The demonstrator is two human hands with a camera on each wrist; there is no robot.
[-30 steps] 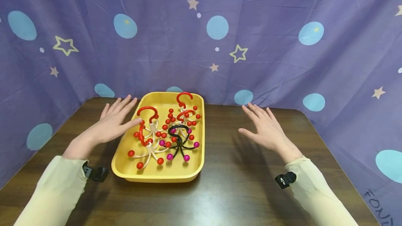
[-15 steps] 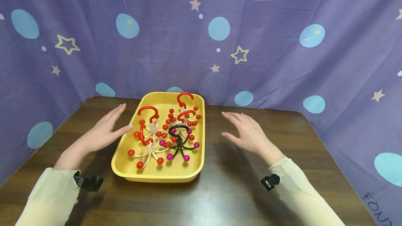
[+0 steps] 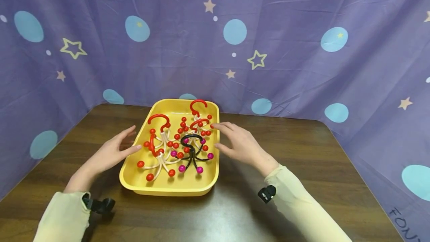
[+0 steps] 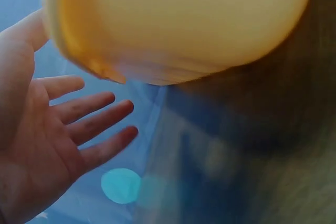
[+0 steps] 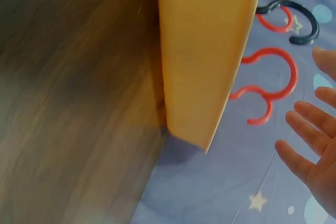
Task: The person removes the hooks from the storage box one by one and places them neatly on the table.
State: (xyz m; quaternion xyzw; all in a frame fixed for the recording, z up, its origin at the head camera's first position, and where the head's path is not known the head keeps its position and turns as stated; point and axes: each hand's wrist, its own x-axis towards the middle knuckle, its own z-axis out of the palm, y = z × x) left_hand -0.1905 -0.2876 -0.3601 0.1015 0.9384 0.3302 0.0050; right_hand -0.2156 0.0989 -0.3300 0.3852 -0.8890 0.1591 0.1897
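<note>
A yellow plastic tray (image 3: 168, 191) holds several ball-tipped massagers with hooked handles. Most have pale legs, red balls and red hooks, like the front one (image 3: 161, 160); a black one (image 3: 192, 152) has magenta balls. My left hand (image 3: 107, 151) is at the tray's left side, its thumb overlapping the rim and its fingers outside the wall. At the right rim is my right hand (image 3: 244, 145), thumb and fingertips close to the edge. In the left wrist view the left hand (image 4: 47, 129) has its fingers spread. The right wrist view shows the right hand (image 5: 317, 140) with fingers extended and holding nothing.
The tray stands on a dark brown wooden table (image 3: 295, 160), left of its middle. Behind and at both sides hangs a purple curtain (image 3: 188, 47) with stars and blue ovals. A black wrist strap (image 3: 267, 193) is on each sleeve.
My right hand has moved left from over the table to the tray's right rim. The left hand has drawn back slightly and lowered beside the left rim. The tray and massagers have stayed put.
</note>
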